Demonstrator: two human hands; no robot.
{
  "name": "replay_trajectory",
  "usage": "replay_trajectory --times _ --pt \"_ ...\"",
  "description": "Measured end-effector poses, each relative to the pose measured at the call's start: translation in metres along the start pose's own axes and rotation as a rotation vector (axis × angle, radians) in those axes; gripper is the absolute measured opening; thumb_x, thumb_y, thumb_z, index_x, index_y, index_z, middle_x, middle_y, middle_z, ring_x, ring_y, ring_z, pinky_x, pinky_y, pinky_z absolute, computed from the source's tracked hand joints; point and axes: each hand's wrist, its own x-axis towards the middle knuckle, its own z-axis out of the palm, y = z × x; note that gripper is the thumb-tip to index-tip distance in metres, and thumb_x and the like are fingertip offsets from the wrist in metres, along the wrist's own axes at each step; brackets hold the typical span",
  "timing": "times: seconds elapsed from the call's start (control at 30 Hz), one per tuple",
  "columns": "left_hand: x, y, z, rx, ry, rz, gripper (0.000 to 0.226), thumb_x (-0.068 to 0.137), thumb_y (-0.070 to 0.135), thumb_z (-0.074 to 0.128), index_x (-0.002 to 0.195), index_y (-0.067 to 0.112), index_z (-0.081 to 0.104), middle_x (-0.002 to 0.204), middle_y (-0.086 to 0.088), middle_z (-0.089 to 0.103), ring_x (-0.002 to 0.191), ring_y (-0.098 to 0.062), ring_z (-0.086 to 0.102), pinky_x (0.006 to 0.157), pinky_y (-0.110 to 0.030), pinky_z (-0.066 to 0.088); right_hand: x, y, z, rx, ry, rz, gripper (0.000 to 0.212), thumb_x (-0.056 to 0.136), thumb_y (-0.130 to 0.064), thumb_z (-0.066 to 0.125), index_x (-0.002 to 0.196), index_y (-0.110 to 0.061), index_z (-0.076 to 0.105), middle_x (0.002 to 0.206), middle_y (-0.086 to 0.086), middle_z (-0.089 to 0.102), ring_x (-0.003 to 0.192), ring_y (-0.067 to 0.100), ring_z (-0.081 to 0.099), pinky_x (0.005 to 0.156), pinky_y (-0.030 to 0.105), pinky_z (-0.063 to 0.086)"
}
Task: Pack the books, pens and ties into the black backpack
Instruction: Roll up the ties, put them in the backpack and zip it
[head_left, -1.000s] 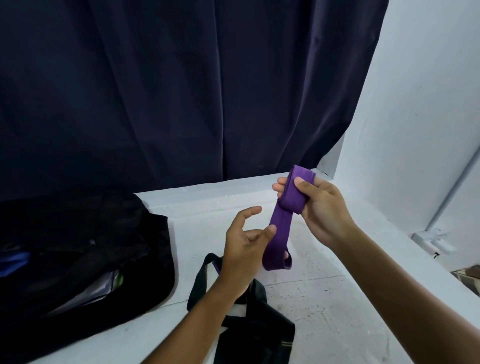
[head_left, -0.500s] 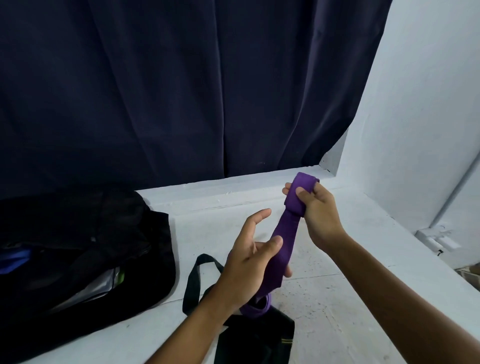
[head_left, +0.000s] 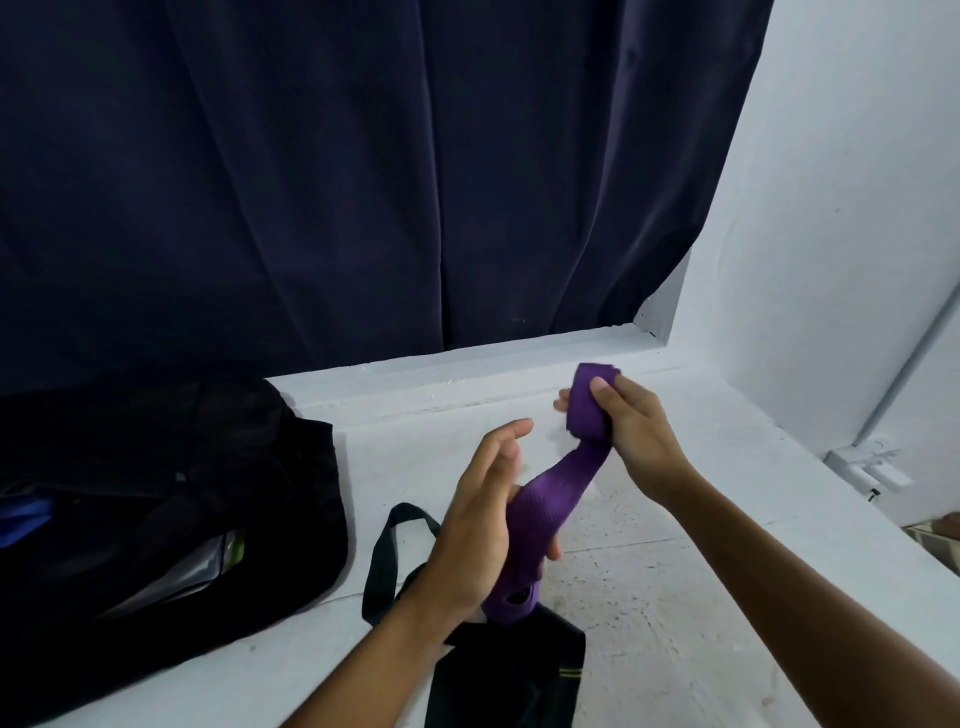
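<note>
Right hand (head_left: 631, 434) pinches the rolled end of the purple tie (head_left: 550, 499), left hand (head_left: 480, 525) loosely gripping its length

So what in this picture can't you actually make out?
- Inside of the black backpack, head view: its dark folds hide most contents; only a blue patch and something shiny show.
- Lower end of the purple tie: covered by the left hand.
- Dark tie: cut off by the bottom edge.
- Right hand: its fingers are mostly hidden behind the rolled tie.
- Books and pens: none recognisable.
</note>
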Motion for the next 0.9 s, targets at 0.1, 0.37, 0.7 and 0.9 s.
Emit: replay_trajectory --times 0.1,0.37,0.7,0.9 --pt "0.011 0.019 -0.016 0.008 0.008 -0.061 0.068 0.082 0.067 0.022 0.130 0.028 0.050 0.051 -0.009 0.058 0.046 -0.021 0.055 0.052 -0.027 0.049 -0.012 -0.003 -0.007 -0.384 -0.370 0.054 0.074 0.092 -0.059 0.024 0.104 0.002 0.064 0.092 0.013 0.074 0.086 0.026 0.071 0.074 0.027 0.057" --pt "0.073 0.040 -0.082 0.374 -0.021 -0.187 0.069 0.096 0.066 0.017 0.107 0.018 0.065 0.049 -0.001 0.039 0.042 -0.011 0.032 0.047 -0.021 0.033 -0.026 -0.030 -0.030 -0.107 -1.018 0.303 0.038 0.089 -0.032 0.065 0.100 0.004 0.066 0.091 0.020 0.071 0.076 0.029 0.072 0.073 0.037 0.058" --pt "0.078 -0.026 -0.040 0.240 0.329 0.326 0.023 0.098 0.030 0.046 0.113 0.021 0.061 0.093 -0.002 0.072 0.090 -0.011 0.067 0.079 -0.020 0.050 -0.041 -0.077 -0.009 0.424 -0.540 0.386 0.036 0.086 -0.026 0.051 0.082 0.002 0.073 0.069 0.013 0.067 0.054 0.017 0.065 0.050 0.023 0.055" --pt "0.074 -0.019 0.006 -0.016 0.263 0.118 0.046 0.105 0.043 0.027 0.108 0.010 0.058 0.062 -0.014 0.060 0.055 -0.018 0.057 0.059 -0.031 0.049 -0.039 -0.099 -0.001 0.536 -0.477 0.261 0.037 0.087 -0.028 0.050 0.084 0.001 0.073 0.073 0.010 0.068 0.059 0.016 0.066 0.054 0.022 0.056"
